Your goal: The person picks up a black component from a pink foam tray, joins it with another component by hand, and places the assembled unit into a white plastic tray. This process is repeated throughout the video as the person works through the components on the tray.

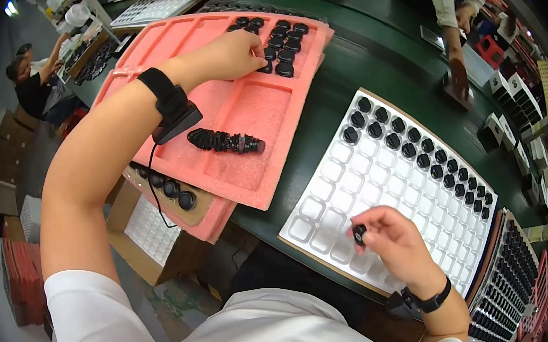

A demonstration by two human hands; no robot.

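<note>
At lower centre, the right hand (393, 242) pinches one small round black cap (359, 233) over the white moulded cell tray (330, 191), seemingly about to seat it in an empty cell. At upper centre, the left hand (233, 54) curls its fingers on black caps (283, 41) in the pink foam tray (240, 114); whether it grips one is hidden.

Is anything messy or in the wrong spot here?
One thing stands out: a toppled stack of black round parts lies on its side in the bare middle of the pink foam tray, while the other parts sit upright in neat rows. The white compartment tray looks orderly.
</note>
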